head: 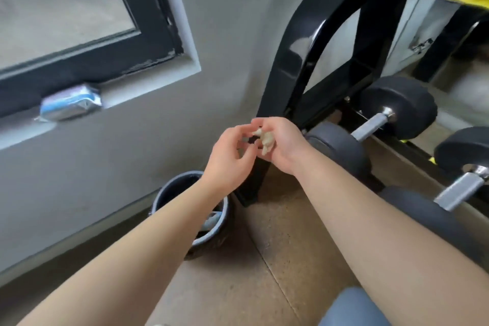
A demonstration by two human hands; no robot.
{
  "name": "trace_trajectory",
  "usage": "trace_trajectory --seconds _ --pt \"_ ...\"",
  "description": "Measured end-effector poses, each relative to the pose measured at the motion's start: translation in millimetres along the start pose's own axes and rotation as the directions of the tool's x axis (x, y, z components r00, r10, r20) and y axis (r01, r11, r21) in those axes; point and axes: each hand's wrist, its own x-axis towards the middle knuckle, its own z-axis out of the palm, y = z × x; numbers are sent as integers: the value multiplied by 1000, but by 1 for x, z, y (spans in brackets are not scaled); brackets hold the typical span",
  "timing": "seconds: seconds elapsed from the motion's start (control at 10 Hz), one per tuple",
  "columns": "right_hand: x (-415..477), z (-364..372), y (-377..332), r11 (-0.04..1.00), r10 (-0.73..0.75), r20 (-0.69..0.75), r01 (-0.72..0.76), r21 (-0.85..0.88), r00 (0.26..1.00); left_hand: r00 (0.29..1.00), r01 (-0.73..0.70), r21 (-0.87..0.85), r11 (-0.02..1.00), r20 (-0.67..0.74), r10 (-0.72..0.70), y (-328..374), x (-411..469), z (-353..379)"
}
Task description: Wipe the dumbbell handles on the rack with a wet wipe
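Crumpled wet wipe (266, 140) is pinched in the right hand (281, 147). Left hand (229, 157) is curled just beside it; contact cannot be told. Dumbbell handles (370, 126) are noted at the rack's (291, 61) lower left end, untouched. Risk: a loosened pinch, and the wipe is lost to the bin (223, 216) below.
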Motion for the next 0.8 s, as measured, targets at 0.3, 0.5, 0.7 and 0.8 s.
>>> trace_trajectory --seconds 0.3,0.5,0.7,0.8 --pt "35 77 63 947 23 242 56 -315 970 957 290 29 957 -27 -289 -84 -27 -76" --pt "69 95 134 881 97 207 13 -473 973 884 460 52 886 67 -463 -143 -36 -84" --pt "76 110 156 617 28 205 145 -773 978 841 493 297 818 77 -535 -188 -55 -94" --pt "70 115 157 537 7 193 159 -829 981 830 503 357 787 55 -555 -189 -68 -106"
